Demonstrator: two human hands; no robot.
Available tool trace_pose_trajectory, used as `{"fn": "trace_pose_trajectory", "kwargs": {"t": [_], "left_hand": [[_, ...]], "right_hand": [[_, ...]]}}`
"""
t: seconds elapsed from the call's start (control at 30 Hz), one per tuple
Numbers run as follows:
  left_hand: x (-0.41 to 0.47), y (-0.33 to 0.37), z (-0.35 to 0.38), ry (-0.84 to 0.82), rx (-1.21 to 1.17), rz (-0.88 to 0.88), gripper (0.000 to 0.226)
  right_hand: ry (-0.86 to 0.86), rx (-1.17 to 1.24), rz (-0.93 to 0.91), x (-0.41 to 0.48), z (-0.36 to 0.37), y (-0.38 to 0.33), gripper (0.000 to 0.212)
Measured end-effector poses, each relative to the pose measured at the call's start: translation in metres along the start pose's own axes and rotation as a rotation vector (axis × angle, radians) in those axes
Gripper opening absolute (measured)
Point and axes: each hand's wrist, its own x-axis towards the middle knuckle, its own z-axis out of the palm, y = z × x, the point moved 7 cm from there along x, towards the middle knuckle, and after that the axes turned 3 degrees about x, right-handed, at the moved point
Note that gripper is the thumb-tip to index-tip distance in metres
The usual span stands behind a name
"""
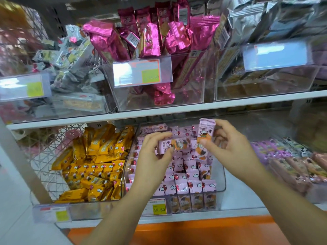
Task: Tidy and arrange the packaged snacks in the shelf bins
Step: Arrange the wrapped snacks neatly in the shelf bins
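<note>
A clear plastic bin point(222, 189) on the lower shelf holds several small pink snack packs point(182, 186) in rows. Over it, my left hand point(152, 156) pinches one pink-and-orange pack point(174, 145) that lies sideways between thumb and fingers. My right hand point(230, 145) pinches another pink pack point(206, 131), held upright above the bin's back rows. The two held packs nearly touch in the middle.
A bin of yellow snack packs point(95, 165) stands left of the pink bin, and brown and purple packs point(292, 163) lie to the right. The upper shelf carries a bin of magenta foil packs point(146, 41), silver packs point(256, 20) and price labels point(139, 72). An orange ledge point(194, 230) runs below.
</note>
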Motion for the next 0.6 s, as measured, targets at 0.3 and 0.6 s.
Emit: {"fn": "trace_pose_trajectory", "kwargs": {"t": [0.3,0.6], "left_hand": [[-0.004,-0.022,0.007,-0.008,-0.322,-0.319,0.037],[-0.012,-0.036,0.029,0.027,-0.969,-0.661,0.023]], "right_hand": [[-0.052,0.084,0.159,-0.004,-0.005,0.019,0.035],[-0.037,0.088,0.18,-0.004,-0.014,0.014,0.03]]}}
